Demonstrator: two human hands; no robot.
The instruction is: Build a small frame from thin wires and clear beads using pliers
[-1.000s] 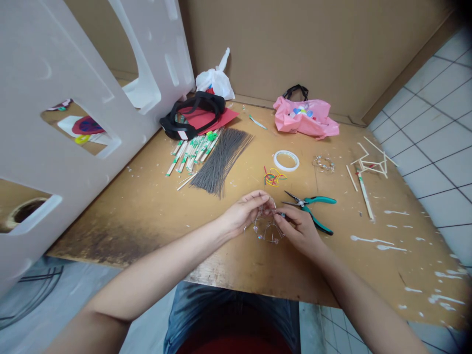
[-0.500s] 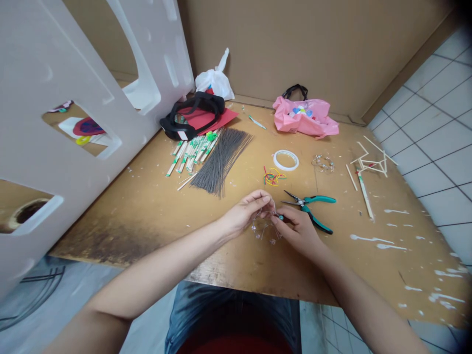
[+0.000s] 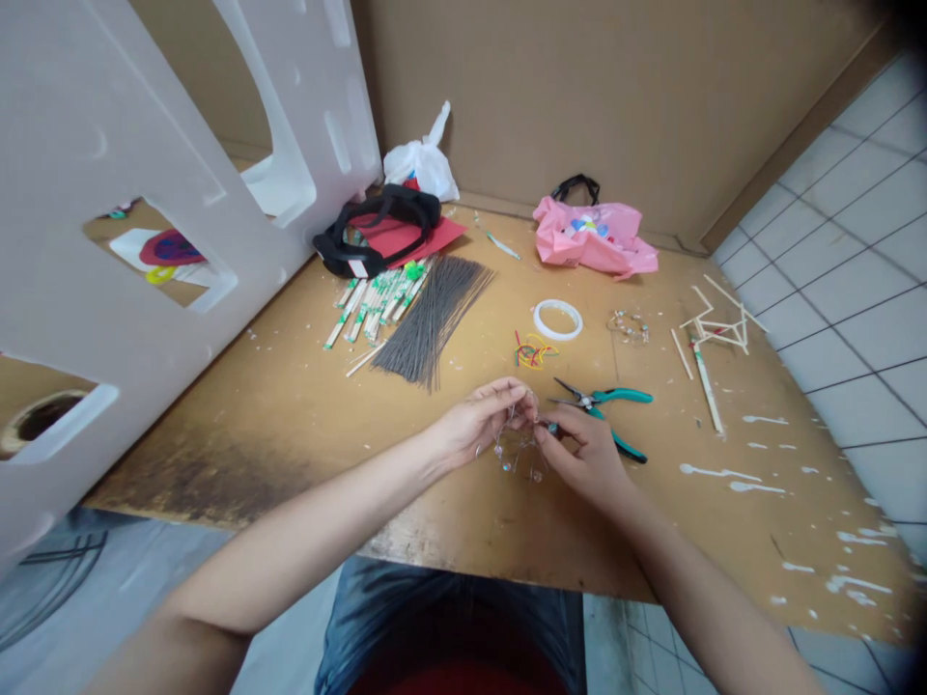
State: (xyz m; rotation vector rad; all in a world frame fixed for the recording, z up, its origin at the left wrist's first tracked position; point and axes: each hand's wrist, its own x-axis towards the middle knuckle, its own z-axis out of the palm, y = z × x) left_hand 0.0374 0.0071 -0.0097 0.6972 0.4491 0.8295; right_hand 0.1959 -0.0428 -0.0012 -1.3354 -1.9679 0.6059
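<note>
Over the front of the wooden table, my left hand (image 3: 487, 417) pinches a thin wire piece with clear beads (image 3: 506, 466). Its bent wire ends and beads hang below the fingers. My right hand (image 3: 583, 449) closes on the other side of the same beaded wire, and a small teal bead or tip shows at its fingertips. The two hands nearly meet, so the exact grip points are hidden. Just beyond the right hand lie teal-handled pliers (image 3: 621, 395), jaws apart. Yellow, red and green rubber bands or wires (image 3: 534, 351) lie farther back.
Behind are a white tape roll (image 3: 537, 320), a beaded wire ring (image 3: 629, 326), a pink bag (image 3: 594, 243) and a stick frame (image 3: 724, 330). To the left lie dark wires (image 3: 435, 323), wrapped chopsticks (image 3: 377, 301) and a black strap (image 3: 377, 232), beside a white plastic panel (image 3: 166, 116).
The view has shifted slightly, so the table things sit a little differently. Both hands stay together on the beaded wire, which has turned slightly.
</note>
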